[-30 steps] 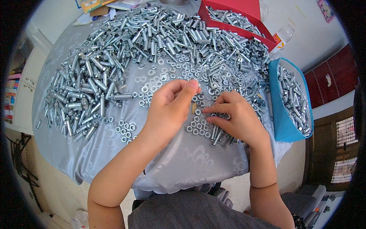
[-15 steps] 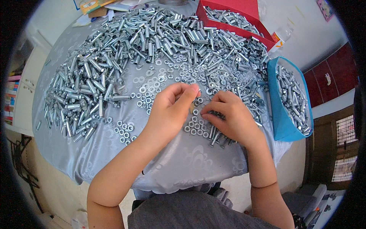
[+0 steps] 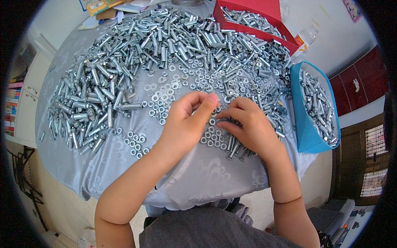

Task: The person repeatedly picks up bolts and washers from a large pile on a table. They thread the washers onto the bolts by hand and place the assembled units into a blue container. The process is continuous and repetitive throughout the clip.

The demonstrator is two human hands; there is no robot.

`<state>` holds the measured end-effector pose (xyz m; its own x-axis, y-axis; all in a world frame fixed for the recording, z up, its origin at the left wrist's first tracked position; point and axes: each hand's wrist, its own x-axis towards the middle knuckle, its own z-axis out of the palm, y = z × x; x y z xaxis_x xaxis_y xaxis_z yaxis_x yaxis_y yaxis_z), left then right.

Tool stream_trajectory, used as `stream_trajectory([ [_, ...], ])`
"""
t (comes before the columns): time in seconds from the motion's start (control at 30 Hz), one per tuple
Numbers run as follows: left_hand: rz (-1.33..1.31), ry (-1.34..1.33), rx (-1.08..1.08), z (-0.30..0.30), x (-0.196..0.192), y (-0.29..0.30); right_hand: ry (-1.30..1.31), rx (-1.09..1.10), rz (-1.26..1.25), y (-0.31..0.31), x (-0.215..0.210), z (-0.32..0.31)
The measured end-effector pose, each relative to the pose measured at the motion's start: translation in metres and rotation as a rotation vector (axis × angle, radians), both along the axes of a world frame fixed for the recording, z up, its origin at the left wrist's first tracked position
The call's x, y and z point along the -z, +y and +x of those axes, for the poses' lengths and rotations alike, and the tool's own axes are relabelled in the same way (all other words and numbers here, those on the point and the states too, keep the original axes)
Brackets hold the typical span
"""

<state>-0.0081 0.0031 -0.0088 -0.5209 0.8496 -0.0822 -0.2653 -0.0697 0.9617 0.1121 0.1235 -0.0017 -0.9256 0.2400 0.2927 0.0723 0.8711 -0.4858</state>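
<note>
Small steel nuts (image 3: 215, 134) are scattered right under and between the fingertips, lying flat on the silvery tablecloth (image 3: 198, 177). The left hand (image 3: 188, 120) has thumb and forefinger pressed together as if pinching something tiny, but what's in the pinch is hidden, can't tell. The right hand (image 3: 250, 128) is curled, fingertips down among the nuts, with a few bolts (image 3: 235, 149) poking out from under its palm.

I'd guess these nuts are light, hard and a bit slick, so they'll skate around on that shiny cloth. Best bet is to nip one by its flat outer sides or tip it up on edge first.

Just beyond the fingertips there's a patch of washers (image 3: 161, 91), then the big heap of metal sleeves (image 3: 124, 66) wrapping round to the left. Further off past the right hand sit a blue bin (image 3: 300, 124) and a red tray (image 3: 264, 12), both loaded with the same hardware.
</note>
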Motion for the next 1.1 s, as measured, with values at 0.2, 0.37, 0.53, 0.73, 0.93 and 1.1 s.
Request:
stream_trajectory([
  [0.2, -0.048, 0.001, 0.053, -0.001, -0.001, -0.004, 0.126, 0.112, -0.504, -0.008, -0.005, -0.001],
  [0.37, -0.049, -0.038, 0.148, 0.002, -0.004, -0.005, 0.194, 0.078, -0.873, -0.011, -0.008, -0.001],
  [0.53, -0.035, -0.262, 0.232, -0.002, -0.008, -0.009, 0.175, -0.009, -1.027, -0.007, -0.008, 0.0],
  [0.73, 0.002, -0.281, 0.258, -0.005, -0.005, -0.006, 0.236, -0.005, -0.9, -0.007, -0.004, 0.0],
  [0.93, -0.08, -0.242, 0.225, -0.003, -0.008, -0.004, 0.299, 0.049, -0.477, -0.01, -0.001, -0.002],
  [1.1, -0.054, -0.295, 0.197, 0.0, -0.012, -0.005, 0.334, 0.012, -0.422, -0.009, -0.004, -0.003],
])
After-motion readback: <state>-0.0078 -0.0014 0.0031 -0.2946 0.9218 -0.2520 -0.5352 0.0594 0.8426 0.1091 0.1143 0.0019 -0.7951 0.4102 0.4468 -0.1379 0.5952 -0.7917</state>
